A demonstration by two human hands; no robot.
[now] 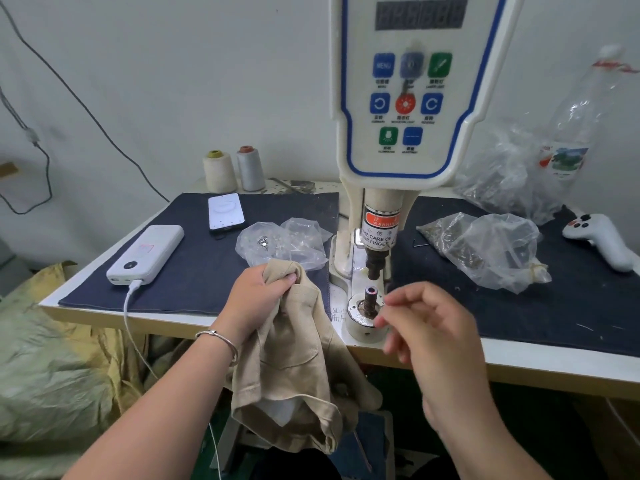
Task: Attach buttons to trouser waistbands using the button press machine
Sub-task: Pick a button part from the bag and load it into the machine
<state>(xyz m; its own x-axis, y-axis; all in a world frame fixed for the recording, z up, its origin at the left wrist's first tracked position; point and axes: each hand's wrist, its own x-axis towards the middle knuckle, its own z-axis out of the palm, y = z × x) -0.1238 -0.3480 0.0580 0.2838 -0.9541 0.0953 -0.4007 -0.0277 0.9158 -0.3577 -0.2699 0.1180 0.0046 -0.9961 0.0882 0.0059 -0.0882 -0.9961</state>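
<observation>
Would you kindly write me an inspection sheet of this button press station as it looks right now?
Surface: white table covered by dark denim cloth.
Job's things: beige trousers hang off the table's front edge; button press machine with lower die bare; plastic bags of buttons and.
Clutter: power bank, phone, two thread cones, plastic bottle, white handheld controller.
Hands: left hand grips the trousers; right hand beside the die, blurred, contents unclear.
Cables: white cable plugged into the power bank; dark wire on the wall.
Surroundings: yellowish sacks at left.
</observation>
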